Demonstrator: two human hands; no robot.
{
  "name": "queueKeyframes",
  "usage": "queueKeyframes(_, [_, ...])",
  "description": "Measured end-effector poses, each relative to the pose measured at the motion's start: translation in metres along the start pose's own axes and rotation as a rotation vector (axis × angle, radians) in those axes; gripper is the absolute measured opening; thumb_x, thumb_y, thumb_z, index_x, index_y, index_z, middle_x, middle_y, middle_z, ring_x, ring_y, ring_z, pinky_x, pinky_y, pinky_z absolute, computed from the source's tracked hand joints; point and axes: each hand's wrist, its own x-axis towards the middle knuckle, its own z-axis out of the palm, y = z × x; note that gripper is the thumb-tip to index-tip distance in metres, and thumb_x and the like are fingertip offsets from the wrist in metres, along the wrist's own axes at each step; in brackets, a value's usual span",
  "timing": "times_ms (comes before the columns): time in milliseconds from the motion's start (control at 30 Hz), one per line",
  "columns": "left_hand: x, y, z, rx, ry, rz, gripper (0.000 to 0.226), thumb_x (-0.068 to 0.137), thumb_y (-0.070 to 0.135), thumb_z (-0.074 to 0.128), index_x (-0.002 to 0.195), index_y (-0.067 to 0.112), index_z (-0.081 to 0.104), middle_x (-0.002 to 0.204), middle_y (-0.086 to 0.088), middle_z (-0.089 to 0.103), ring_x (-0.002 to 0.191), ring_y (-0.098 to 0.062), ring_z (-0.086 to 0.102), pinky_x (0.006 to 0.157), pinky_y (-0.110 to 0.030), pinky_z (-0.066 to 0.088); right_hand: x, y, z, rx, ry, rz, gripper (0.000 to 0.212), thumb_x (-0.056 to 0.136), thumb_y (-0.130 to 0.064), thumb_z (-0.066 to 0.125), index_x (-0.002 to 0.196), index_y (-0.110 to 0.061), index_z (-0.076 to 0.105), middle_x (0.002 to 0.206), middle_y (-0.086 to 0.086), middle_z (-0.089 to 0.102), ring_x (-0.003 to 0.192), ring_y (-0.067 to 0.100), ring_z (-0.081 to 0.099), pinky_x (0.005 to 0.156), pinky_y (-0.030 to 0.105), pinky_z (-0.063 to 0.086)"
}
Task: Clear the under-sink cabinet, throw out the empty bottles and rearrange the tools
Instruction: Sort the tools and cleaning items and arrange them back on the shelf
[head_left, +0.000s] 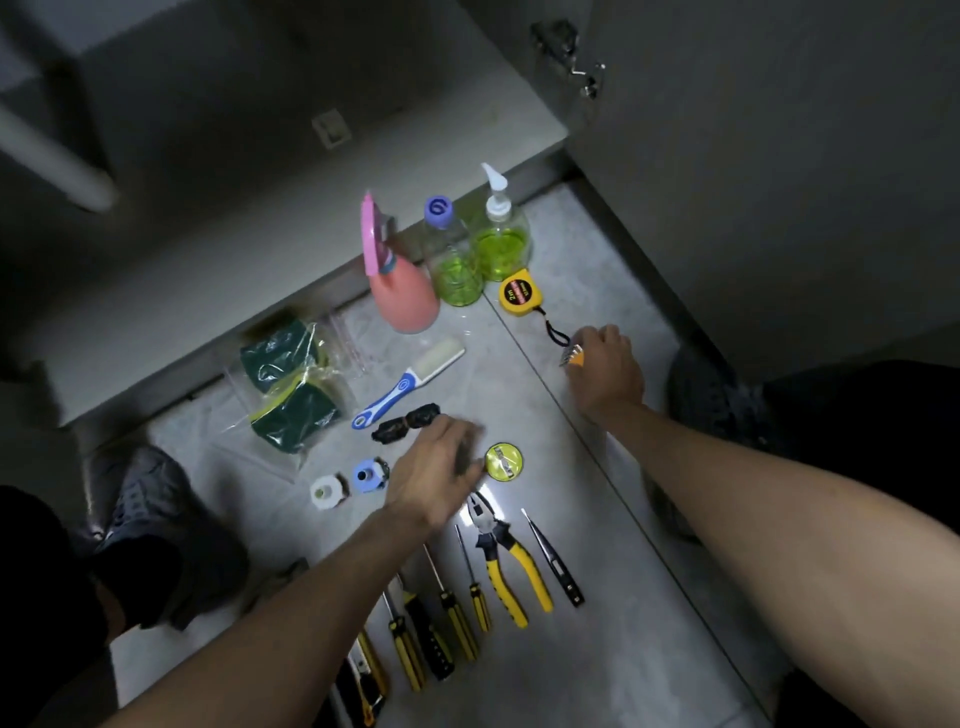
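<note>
Cabinet looks emptied, by my judgement; tools sorting underway. Screwdrivers and pliers lie in a row on the floor, three bottles stand by the cabinet edge, not yet binned. Right hand grip curled round a small yellow-handled item beside the tape measure. Left hand blurred over a dark object; cannot tell its grip.

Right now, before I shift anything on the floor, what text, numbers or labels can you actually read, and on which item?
"2m": on the round label of the yellow tape measure.
"6", or a mark shaped like it: on the purple cap of the clear bottle.
Smaller print on the tape measure's label: too blurred to read.
Label on the round yellow-green disc: too blurred to read.
</note>
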Motion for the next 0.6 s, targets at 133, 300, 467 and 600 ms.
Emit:
queueKeyframes(133, [0.019,0.025,0.028,0.123,-0.088,0.040,0.055,0.086,0.046,0.070,0.135,0.034,0.048,0.136,0.011,0.043,0.124,-0.013,0.044,0.087,-0.032,0.048,-0.017,0.009,-0.002,0.262,-0.095,0.164,0.031,0.084,-0.022,0.077,0.112,-0.015,0.066,0.120,0.010,0.062,0.112,0.031,0.059,0.088,0.036,0.051])
queueKeyframes(300, [0.029,0.028,0.045,0.202,-0.107,0.019,0.049,0.086,0.035,0.069,0.132,0.030,0.052,0.136,0.007,0.043,0.123,-0.019,0.045,0.080,-0.034,0.051,-0.076,0.024,0.005,0.443,-0.155,0.166,0.002,0.086,-0.019,0.070,0.085,-0.018,0.069,0.095,0.002,0.073,0.093,0.025,0.066,0.077,0.032,0.051])
queueKeyframes(467, [0.028,0.025,0.046,0.185,-0.095,0.035,0.049,0.086,0.036,0.070,0.131,0.028,0.053,0.137,0.005,0.044,0.122,-0.019,0.046,0.078,-0.032,0.047,-0.134,0.053,0.013,0.365,-0.379,-0.123,0.022,0.086,-0.007,0.059,0.087,-0.023,0.074,0.092,0.001,0.068,0.091,0.021,0.063,0.077,0.034,0.049])
queueKeyframes(600, [0.027,0.027,0.046,0.189,-0.079,0.014,0.048,0.087,0.033,0.071,0.131,0.026,0.053,0.136,0.005,0.046,0.120,-0.021,0.047,0.079,-0.035,0.049,-0.144,0.066,0.012,0.254,-0.434,-0.202,0.019,0.084,-0.012,0.060,0.093,-0.023,0.072,0.094,-0.003,0.063,0.094,0.020,0.063,0.080,0.034,0.050])
